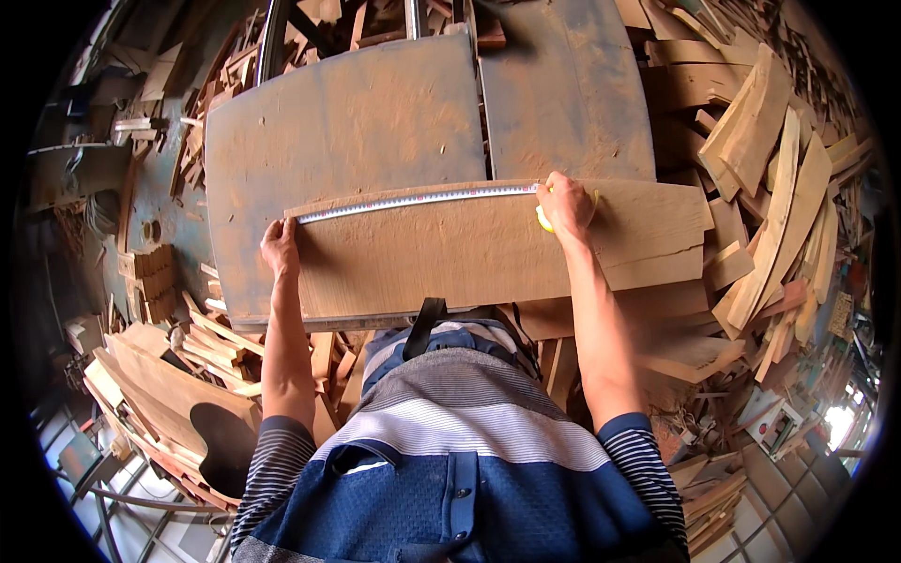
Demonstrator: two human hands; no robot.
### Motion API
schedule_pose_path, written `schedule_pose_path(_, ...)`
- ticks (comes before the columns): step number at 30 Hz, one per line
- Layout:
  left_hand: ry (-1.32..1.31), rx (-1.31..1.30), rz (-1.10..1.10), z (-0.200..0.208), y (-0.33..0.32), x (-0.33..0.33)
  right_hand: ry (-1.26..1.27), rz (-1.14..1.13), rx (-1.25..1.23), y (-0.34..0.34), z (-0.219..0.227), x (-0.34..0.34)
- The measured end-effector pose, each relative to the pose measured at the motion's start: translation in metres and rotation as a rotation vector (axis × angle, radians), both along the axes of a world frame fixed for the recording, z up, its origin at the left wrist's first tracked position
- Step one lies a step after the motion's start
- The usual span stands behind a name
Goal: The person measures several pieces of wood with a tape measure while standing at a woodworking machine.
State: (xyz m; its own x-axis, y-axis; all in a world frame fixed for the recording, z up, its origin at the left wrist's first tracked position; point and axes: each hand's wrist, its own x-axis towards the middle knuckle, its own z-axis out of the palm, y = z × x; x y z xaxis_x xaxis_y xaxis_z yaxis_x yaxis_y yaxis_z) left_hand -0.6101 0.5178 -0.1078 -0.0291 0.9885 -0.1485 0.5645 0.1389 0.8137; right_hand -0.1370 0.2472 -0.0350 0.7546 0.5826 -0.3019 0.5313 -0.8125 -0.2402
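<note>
A wide wooden board [441, 249] lies across the metal saw table [347, 122], close to my body. Along its far part stretches the white blade of a tape measure [422, 198], running from one hand to the other. My left hand [280, 246] pinches the blade's end at the board's left edge. On the right, my right hand [567, 205] is closed around the tape measure's yellow case, which shows only in part under the fingers. The board's right end reaches past my right hand and has a crack in it.
A narrow slot [484, 122] splits the table top. Long offcuts [774, 206] are heaped at the right, and more curved planks [160, 403] are piled at the lower left. Small stacked blocks [148, 277] stand on the floor to the left.
</note>
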Motion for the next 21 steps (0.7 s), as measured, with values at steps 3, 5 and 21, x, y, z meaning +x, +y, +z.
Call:
schedule_pose_path(3,-0.016,0.033,0.018,-0.003,0.000,0.000,0.005,-0.002,0.028,0.001,-0.004,0.000)
schedule_pose_path(5,-0.023,0.031,0.022,-0.004,-0.001,0.000,-0.005,0.012,0.069,-0.002,-0.008,0.001)
schedule_pose_path(21,0.006,-0.041,0.035,-0.005,0.007,-0.007,0.042,-0.024,0.167,-0.006,-0.009,0.000)
